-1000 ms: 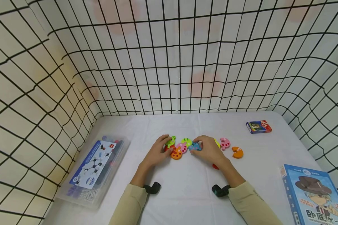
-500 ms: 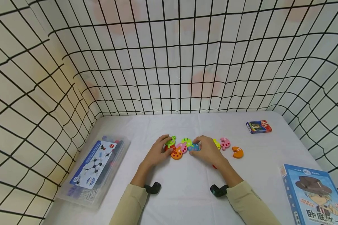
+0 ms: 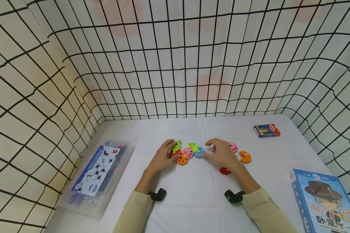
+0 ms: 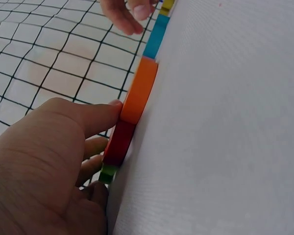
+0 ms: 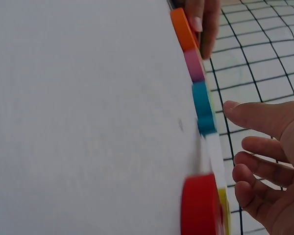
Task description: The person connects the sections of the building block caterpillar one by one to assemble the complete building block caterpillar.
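Nearest us, the lower edge cut off both beige fabric sleeves [image 3: 134, 210] and, at right, a blue cartoon-covered box [image 3: 323, 200]. A translucent plastic case [image 3: 114, 183] stood at left, its contents partly masked by a printed sheet.

Farther in, a round red piece [image 3: 225, 171] lay partly under the right forearm. Between the hands, a joined chain of flat, coloured caterpillar pieces lay on the white cloth [image 3: 189, 197]: orange, pink, striped green and blue [image 3: 199, 152]. The left hand [image 3: 163, 156] curled round the chain's dark-red disc [image 4: 120, 142], covering much of it and part of the green head piece [image 3: 177, 146]. The right hand [image 3: 221, 153] held nothing, fingers loose, thumb just beside the blue piece; it hid a yellow piece [image 5: 225, 208], of which we saw only an edge from the right wrist. Beyond rose the black grid netting [image 3: 184, 47].
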